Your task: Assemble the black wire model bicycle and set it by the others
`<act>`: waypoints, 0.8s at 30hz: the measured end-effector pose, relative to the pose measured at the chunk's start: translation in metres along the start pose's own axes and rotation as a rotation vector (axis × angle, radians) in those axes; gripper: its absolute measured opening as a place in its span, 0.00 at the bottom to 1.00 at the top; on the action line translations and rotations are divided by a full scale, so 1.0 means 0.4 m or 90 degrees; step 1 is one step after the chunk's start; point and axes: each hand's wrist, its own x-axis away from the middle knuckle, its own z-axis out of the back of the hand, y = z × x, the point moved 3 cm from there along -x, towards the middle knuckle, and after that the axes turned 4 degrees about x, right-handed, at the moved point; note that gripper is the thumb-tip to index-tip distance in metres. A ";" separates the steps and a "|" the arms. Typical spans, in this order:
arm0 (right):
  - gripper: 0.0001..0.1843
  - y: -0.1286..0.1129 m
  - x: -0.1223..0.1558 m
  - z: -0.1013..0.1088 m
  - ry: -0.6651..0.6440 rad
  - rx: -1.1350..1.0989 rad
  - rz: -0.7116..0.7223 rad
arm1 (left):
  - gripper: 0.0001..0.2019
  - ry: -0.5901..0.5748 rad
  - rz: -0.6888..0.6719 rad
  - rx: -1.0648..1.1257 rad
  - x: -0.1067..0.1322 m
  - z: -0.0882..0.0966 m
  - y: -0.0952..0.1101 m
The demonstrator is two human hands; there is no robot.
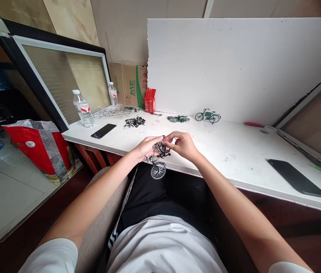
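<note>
Black toy bicycle (158,170) partly covered by left hand (146,147), right hand (183,144)

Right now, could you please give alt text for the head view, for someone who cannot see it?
A person's left hand holds a small black model bicycle at the front edge of a white table, with the right hand at the bicycle's upper end. Beyond stand a green model bicycle, a red box and two bottles; a phone lies near one bottle.
</note>
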 end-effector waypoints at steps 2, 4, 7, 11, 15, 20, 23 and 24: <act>0.16 0.007 -0.002 -0.003 -0.002 -0.002 0.006 | 0.14 0.028 0.010 -0.009 -0.004 0.002 -0.001; 0.15 0.016 -0.006 -0.004 -0.007 -0.008 0.002 | 0.13 0.035 0.011 -0.015 -0.010 0.005 0.000; 0.16 0.029 -0.015 -0.003 -0.020 -0.015 -0.010 | 0.14 0.030 0.003 -0.031 -0.022 0.010 -0.001; 0.19 0.050 -0.032 0.008 0.015 -0.006 -0.014 | 0.15 0.021 -0.021 -0.034 -0.048 0.019 -0.005; 0.24 0.088 -0.055 0.026 0.082 0.007 -0.060 | 0.18 0.023 -0.040 -0.032 -0.078 0.031 -0.002; 0.29 0.131 -0.081 0.027 -0.025 -0.015 -0.101 | 0.15 0.070 -0.065 -0.033 -0.107 0.041 0.017; 0.30 0.141 -0.090 0.028 -0.075 -0.026 -0.103 | 0.11 0.100 -0.075 -0.020 -0.121 0.046 0.025; 0.30 0.141 -0.093 0.029 -0.085 -0.036 -0.106 | 0.11 0.106 -0.070 -0.020 -0.126 0.048 0.027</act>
